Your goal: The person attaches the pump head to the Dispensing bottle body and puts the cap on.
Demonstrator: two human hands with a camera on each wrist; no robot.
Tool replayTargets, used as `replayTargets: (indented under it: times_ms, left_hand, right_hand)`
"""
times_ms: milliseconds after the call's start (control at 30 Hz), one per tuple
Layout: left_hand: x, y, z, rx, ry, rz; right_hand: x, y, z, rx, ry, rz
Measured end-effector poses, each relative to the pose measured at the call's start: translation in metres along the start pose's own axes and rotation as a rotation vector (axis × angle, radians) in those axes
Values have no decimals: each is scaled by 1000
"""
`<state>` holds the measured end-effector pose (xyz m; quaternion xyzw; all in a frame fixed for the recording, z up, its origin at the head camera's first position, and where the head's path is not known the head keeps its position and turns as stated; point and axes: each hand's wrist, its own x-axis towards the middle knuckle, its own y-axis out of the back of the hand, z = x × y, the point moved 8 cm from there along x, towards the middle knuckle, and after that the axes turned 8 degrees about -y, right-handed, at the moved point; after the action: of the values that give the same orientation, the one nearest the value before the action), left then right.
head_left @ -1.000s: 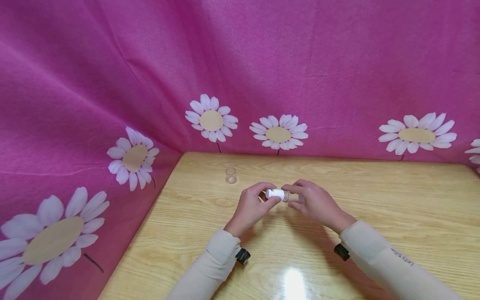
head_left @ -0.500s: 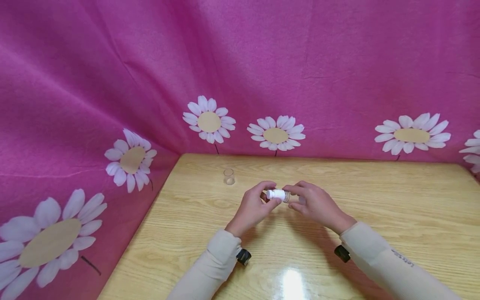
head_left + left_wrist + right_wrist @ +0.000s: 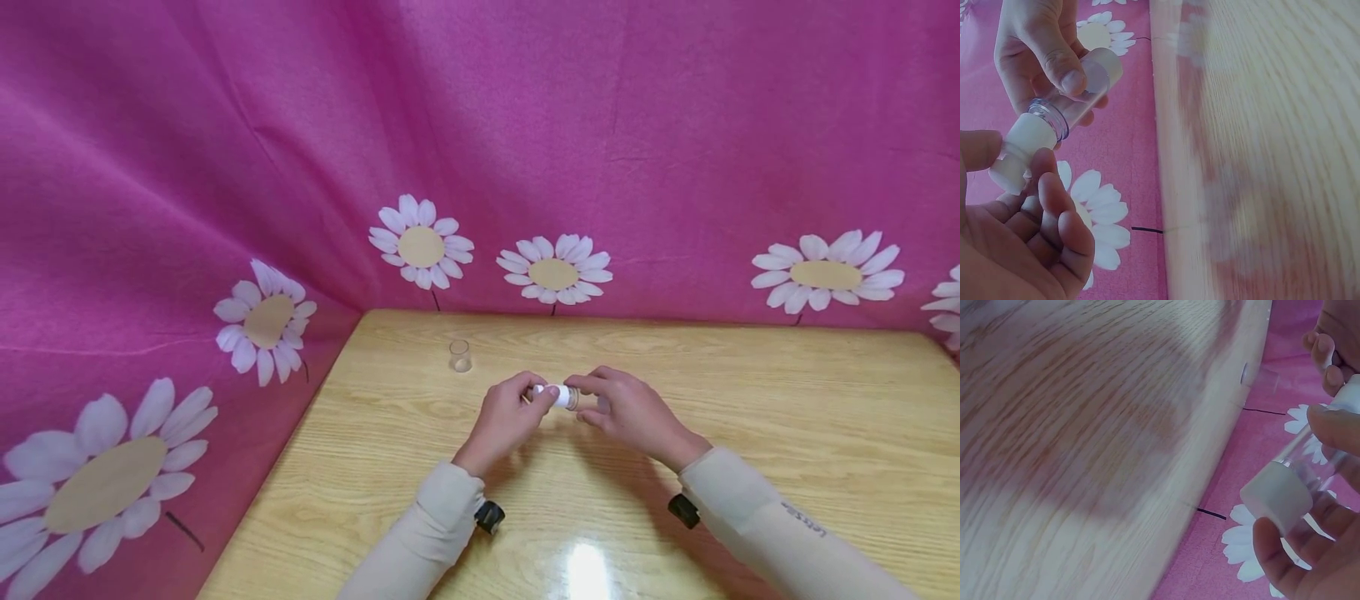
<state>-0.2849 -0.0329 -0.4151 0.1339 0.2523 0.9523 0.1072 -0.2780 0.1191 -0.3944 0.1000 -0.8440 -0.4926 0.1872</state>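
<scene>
A small clear bottle (image 3: 1077,106) with a white base (image 3: 1277,495) is held sideways above the table. On its neck sits a white ribbed-off collar and top (image 3: 1029,137), which my left hand (image 3: 502,417) pinches between thumb and fingers. My right hand (image 3: 637,414) grips the clear body, thumb on one side and fingers curled beneath, in the left wrist view. Threads or rings show at the neck, beside the white collar. A clear cylindrical cup or cap (image 3: 461,358) stands on the table beyond my left hand.
The wood-grain table (image 3: 750,400) meets a pink cloth (image 3: 675,150) with printed daisies at its back and left edges. A bright light reflection lies on the tabletop near the front. Dark camera mounts sit at both wrists.
My left thumb has moved up over the white top and now covers part of it. The right hand keeps its grip on the body, and the clear cup has stayed put.
</scene>
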Motion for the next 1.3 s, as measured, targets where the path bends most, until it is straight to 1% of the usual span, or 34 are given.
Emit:
replayTargets:
  times_ms: [333,500,600,800,867,1300]
  left_hand:
    - [-2,-3,1,-57,-55,-30]
    - [-4,-4,2,-54,-71,-30]
    - [-3,-6,1,-58,-62,-29]
    - [-1,-4,-6,-40,29,46]
    - [0,-2,-7,-40,39,59]
    - [-2,-6,-7,-87,41,10]
  right_hand:
    - [-1,-1,3,0,-6,-1]
    - [-3,-2,2,-11,11,12]
    - [-3,-1,2,-15,10,23]
    - [-3,-1,4,-2,-6,19]
    - [-2,-2,5,1,-11,13]
    - [-4,-3,5,-9,13,15]
